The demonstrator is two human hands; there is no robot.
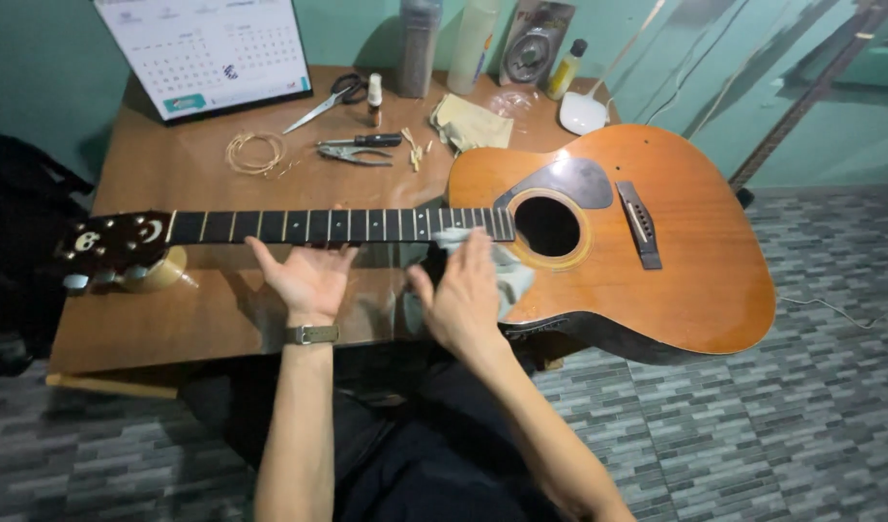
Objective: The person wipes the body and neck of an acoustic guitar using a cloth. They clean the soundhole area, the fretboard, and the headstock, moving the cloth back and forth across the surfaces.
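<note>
Orange-brown acoustic guitar (pixel 656 251), lying face up across the wooden tabletop (pixel 173 174), its body overhanging the right edge above the grey tiled floor (pixel 801 425), its dark fretboard (pixel 337 225) running left to a headstock (pixel 115 242) with round tuning pegs; I see no strings on the neck. Desk calendar (pixel 207 53), propped upright at the far left corner. My right hand (pixel 468 295), fingers together and flat, pressing a pale grey cloth (pixel 507 280) against the guitar where the neck meets the body, just left of the sound hole (pixel 547 227). My left hand (pixel 308 275), fingers spread and gripping nothing, palm up beneath the lower edge of the neck, a watch strap (pixel 311 334) on the wrist. Folded yellowish cloth (pixel 471 124), behind the guitar's upper bout. Two tall bottles (pixel 444 43) and a flat packet (pixel 533 43) along the wall. Scissors (pixel 330 99), pliers (pixel 352 153), a screwdriver (pixel 362 141), a coil of wire (pixel 255 153) and a small dropper bottle (pixel 374 100), all lying near one another on the far side of the neck.
</note>
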